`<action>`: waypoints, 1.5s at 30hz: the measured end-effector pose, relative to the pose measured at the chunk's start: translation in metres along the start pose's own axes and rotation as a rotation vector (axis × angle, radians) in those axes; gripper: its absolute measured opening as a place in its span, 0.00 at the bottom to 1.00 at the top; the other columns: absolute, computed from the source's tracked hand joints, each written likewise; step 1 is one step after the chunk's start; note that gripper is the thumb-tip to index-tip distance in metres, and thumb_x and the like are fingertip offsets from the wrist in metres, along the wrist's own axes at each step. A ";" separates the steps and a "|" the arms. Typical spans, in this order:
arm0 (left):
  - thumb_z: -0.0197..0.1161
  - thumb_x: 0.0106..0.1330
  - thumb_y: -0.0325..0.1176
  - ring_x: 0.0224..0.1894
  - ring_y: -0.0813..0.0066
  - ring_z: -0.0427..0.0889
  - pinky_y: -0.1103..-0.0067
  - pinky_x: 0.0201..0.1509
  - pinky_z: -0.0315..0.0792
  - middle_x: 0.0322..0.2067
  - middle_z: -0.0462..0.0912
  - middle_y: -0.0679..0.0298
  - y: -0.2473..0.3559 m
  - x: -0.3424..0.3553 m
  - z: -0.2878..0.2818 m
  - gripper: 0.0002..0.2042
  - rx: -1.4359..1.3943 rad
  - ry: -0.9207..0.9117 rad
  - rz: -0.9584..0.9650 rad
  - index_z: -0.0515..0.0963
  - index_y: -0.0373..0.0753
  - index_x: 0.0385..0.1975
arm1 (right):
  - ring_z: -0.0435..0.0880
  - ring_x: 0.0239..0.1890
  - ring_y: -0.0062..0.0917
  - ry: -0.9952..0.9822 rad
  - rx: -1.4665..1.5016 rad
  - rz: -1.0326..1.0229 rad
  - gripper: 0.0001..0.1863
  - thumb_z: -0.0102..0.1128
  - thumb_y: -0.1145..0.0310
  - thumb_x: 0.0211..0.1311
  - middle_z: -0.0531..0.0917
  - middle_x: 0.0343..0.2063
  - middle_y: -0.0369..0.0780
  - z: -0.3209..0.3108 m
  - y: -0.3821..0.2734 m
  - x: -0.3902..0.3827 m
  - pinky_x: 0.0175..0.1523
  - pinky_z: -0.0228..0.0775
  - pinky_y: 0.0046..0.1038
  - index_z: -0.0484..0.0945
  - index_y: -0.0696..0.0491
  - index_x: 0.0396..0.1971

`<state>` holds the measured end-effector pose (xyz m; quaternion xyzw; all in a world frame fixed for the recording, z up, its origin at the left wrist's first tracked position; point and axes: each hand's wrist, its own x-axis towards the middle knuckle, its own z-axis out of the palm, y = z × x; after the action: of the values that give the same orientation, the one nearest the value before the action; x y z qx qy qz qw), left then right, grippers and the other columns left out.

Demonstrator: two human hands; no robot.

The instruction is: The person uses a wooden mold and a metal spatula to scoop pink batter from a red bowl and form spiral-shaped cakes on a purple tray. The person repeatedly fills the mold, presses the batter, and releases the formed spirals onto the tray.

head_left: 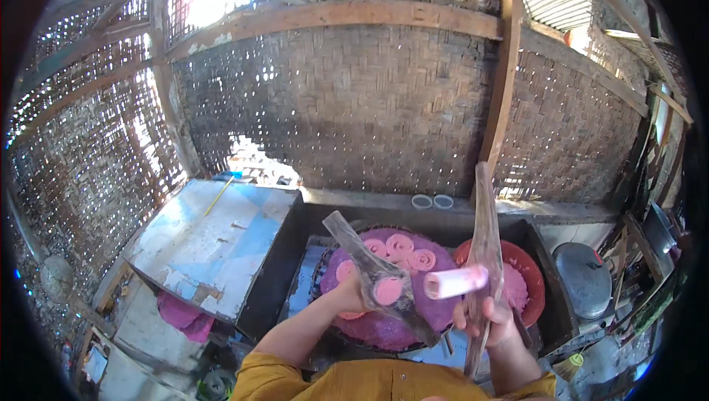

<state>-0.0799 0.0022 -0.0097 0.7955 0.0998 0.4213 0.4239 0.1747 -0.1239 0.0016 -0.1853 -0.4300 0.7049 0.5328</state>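
Standing here watching, honestly a bit nervous. Left hand (pixel 353 295) is closed around the side of a weathered grey wooden tool with a round, pink-filled middle (pixel 388 291), though most of the fingers are hidden. Right hand (pixel 490 323) has its fingers curled around a long brown wooden bar (pixel 484 242), with a blurry whitish-pink cylinder (pixel 456 283) sticking out sideways from it. Both are over or beside the round purple tray (pixel 439 312), where the pink spiral coils (pixel 399 244) sit close together.

My worry: the coils look soft, so if the left grip slips, the tool could squash a few. Knock the cylinder against the other tool and it might mark the pink face. Swing the bar wide and it could clip the red basin (pixel 538 283) of pink crumbs.
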 end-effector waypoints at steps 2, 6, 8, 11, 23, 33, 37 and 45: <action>0.70 0.42 0.43 0.54 0.70 0.68 0.71 0.62 0.53 0.51 0.72 0.63 -0.009 -0.018 -0.001 0.30 0.286 -0.087 -0.091 0.72 0.42 0.48 | 0.74 0.20 0.21 0.165 -0.301 -0.132 0.40 0.64 0.64 0.47 0.73 0.38 0.51 0.038 -0.009 0.015 0.19 0.66 0.18 0.51 0.51 0.59; 0.69 0.42 0.48 0.54 0.68 0.68 0.69 0.57 0.59 0.51 0.71 0.65 0.001 -0.015 -0.004 0.29 0.406 -0.122 -0.124 0.73 0.47 0.47 | 0.76 0.38 0.31 0.162 -1.222 -0.352 0.48 0.68 0.68 0.41 0.67 0.47 0.50 0.045 -0.012 0.023 0.31 0.72 0.29 0.48 0.52 0.61; 0.68 0.41 0.50 0.53 0.67 0.68 0.68 0.57 0.60 0.49 0.72 0.65 0.009 -0.010 -0.003 0.28 0.582 -0.166 -0.148 0.74 0.48 0.45 | 0.74 0.45 0.36 0.068 -1.564 -0.503 0.49 0.69 0.68 0.39 0.66 0.48 0.50 0.057 -0.017 0.028 0.35 0.73 0.33 0.49 0.52 0.61; 0.68 0.39 0.54 0.49 0.64 0.71 0.67 0.53 0.62 0.42 0.75 0.64 0.013 -0.004 0.002 0.28 0.740 -0.181 -0.095 0.74 0.48 0.42 | 0.73 0.43 0.45 -0.026 -1.740 -0.572 0.47 0.70 0.68 0.34 0.63 0.48 0.52 0.061 -0.012 0.023 0.34 0.74 0.34 0.53 0.51 0.59; 0.71 0.36 0.53 0.44 0.61 0.74 0.68 0.48 0.66 0.38 0.76 0.61 -0.011 0.000 0.014 0.28 0.487 -0.108 -0.028 0.75 0.44 0.38 | 0.73 0.40 0.48 0.080 -1.679 -0.616 0.47 0.70 0.66 0.38 0.63 0.46 0.56 0.044 0.019 0.024 0.32 0.73 0.36 0.50 0.50 0.59; 0.69 0.37 0.51 0.43 0.61 0.74 0.69 0.48 0.66 0.38 0.76 0.61 -0.013 0.000 0.019 0.30 0.529 -0.152 -0.158 0.73 0.43 0.41 | 0.69 0.45 0.49 -0.002 -1.672 -0.457 0.50 0.71 0.61 0.38 0.61 0.47 0.55 0.041 0.025 0.034 0.41 0.70 0.39 0.48 0.52 0.59; 0.72 0.35 0.48 0.46 0.62 0.72 0.70 0.50 0.65 0.41 0.74 0.61 -0.024 -0.006 0.015 0.31 0.474 -0.084 -0.139 0.71 0.44 0.42 | 0.68 0.50 0.38 -0.072 -1.087 -0.094 0.50 0.71 0.58 0.38 0.62 0.50 0.51 0.047 0.000 0.043 0.51 0.63 0.35 0.49 0.55 0.59; 0.69 0.41 0.26 0.64 0.54 0.51 0.62 0.65 0.48 0.63 0.48 0.52 0.018 0.041 -0.032 0.51 -1.091 -0.104 0.067 0.40 0.47 0.64 | 0.71 0.46 0.32 -0.316 -0.085 0.545 0.53 0.72 0.51 0.29 0.70 0.46 0.47 0.002 0.001 0.024 0.50 0.61 0.28 0.55 0.61 0.56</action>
<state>-0.0822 0.0311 0.0375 0.4828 -0.1793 0.3854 0.7656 0.1641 -0.1033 0.0061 -0.2040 -0.4710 0.8231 0.2429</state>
